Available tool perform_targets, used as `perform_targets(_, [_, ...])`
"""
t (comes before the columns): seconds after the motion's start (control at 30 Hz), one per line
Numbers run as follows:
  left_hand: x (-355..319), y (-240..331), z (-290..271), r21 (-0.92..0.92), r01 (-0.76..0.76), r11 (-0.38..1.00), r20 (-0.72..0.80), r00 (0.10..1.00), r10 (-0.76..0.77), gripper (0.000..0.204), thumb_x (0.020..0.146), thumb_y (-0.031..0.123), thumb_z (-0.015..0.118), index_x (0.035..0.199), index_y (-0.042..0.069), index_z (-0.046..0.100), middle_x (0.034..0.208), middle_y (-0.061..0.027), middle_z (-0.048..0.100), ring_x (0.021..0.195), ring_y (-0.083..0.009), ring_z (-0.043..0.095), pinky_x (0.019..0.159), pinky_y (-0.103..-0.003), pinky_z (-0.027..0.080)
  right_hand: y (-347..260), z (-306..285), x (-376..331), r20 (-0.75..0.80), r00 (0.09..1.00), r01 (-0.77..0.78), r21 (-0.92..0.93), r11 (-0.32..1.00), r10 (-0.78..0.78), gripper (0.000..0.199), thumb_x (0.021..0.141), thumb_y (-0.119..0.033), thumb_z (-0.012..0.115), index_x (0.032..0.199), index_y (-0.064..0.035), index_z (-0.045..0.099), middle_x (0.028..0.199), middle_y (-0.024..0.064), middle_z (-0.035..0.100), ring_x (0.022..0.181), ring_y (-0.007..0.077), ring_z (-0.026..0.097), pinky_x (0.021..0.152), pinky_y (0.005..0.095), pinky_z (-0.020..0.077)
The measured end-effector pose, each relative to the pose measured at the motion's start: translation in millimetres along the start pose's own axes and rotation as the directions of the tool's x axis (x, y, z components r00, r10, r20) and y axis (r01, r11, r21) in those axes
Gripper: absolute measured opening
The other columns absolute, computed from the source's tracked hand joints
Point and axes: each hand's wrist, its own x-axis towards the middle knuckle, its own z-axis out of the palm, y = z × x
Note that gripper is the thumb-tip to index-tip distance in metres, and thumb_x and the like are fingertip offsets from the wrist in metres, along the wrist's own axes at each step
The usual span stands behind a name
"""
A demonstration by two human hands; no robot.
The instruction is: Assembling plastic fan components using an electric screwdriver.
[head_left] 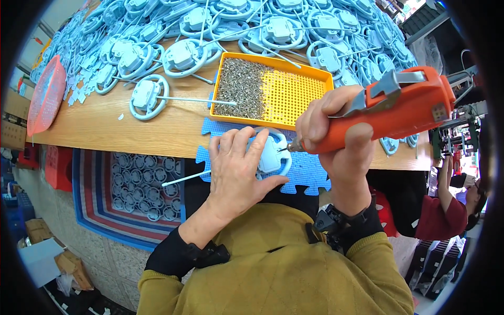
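Electric screwdriver on toy steering wheel, blue foam mat.

Right hand (pixel 336 131) fingers clamped round the orange electric screwdriver (pixel 399 107), bit tip touching the light-blue toy steering wheel (pixel 273 155) on the blue foam mat (pixel 310 176). Left hand (pixel 236 168) lies flat on the wheel, fingers spread apart, pressing it down. Yellow screw tray (pixel 294 92) sits just behind the mat, screws (pixel 241 86) heaped in its left half. Pile of matching wheels (pixel 220 26) beyond the tray. Striped bin of wheels (pixel 139 189) below the mat, left of it.

Cardboard boxes: I see brown cartons (pixel 14 118) stacked at the far left edge, by the bench.
Floor carton: flattened brown box (pixel 71 266), lower left.
Labels, signs, screens: none I can see.
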Motion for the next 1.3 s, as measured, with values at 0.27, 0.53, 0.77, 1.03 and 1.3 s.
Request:
perform_targets(0.27, [-5,-6,8,0.1,0.006,0.995,0.07,0.997,-0.013,0.069,0.06,0.03,0.084,0.118,0.005,0.057,0.115,-0.0091,0.051,0.107,-0.0284,0.046,0.091,-0.044,0.032,11,-1,-4,-0.016,0.997,-0.068,0.045,0.997,0.069,0.049,0.086,-0.048,0.067,0.099,-0.0048,0.049,0.069,0.0062,0.054,0.055,0.0161,0.051,0.052,0.0293,0.0443])
perform_targets(0.53, [-1,-9,8,0.08,-0.011,0.997,0.072,0.997,0.006,0.068,0.06,0.029,0.084,0.117,0.004,0.057,0.114,-0.01,0.054,0.109,-0.0287,0.047,0.097,-0.047,0.03,18,3,-4,-0.044,0.998,-0.045,-0.048,0.998,0.043,0.048,0.085,-0.046,0.069,0.096,-0.0046,0.049,0.069,0.0068,0.055,0.056,0.0167,0.052,0.051,0.0299,0.0445])
perform_targets(0.77, [-32,-31,-72,0.16,0.102,0.982,0.128,0.984,-0.123,0.065,0.063,0.028,0.079,0.119,0.004,0.056,0.112,-0.0133,0.055,0.106,-0.0319,0.049,0.097,-0.047,0.031,3,-36,19,-0.103,0.981,0.176,0.136,0.975,-0.163,0.042,0.089,-0.045,0.064,0.098,-0.0051,0.053,0.071,0.006,0.057,0.056,0.0159,0.052,0.053,0.0287,0.0435])
perform_targets(1.03, [-17,-118,-112,0.41,0.374,0.832,-0.158,0.927,-0.339,0.074,0.074,0.026,0.076,0.136,0.002,0.045,0.131,-0.0218,0.048,0.122,-0.0385,0.044,0.103,-0.046,0.035,48,-91,77,-0.364,0.909,0.196,-0.06,0.979,-0.204,0.032,0.088,-0.034,0.069,0.094,-0.005,0.057,0.069,0.0073,0.059,0.059,0.0188,0.055,0.06,0.0361,0.0466])
perform_targets(1.3, [30,-206,-111,0.312,0.491,0.813,-0.147,0.871,-0.469,0.06,0.081,0.028,0.073,0.128,-0.004,0.051,0.121,-0.0209,0.057,0.113,-0.0334,0.053,0.098,-0.041,0.04,69,-88,94,-0.374,0.907,0.185,-0.057,0.981,-0.193,0.033,0.087,-0.034,0.07,0.09,-0.0049,0.056,0.067,0.0072,0.059,0.059,0.0181,0.055,0.059,0.0332,0.0473])
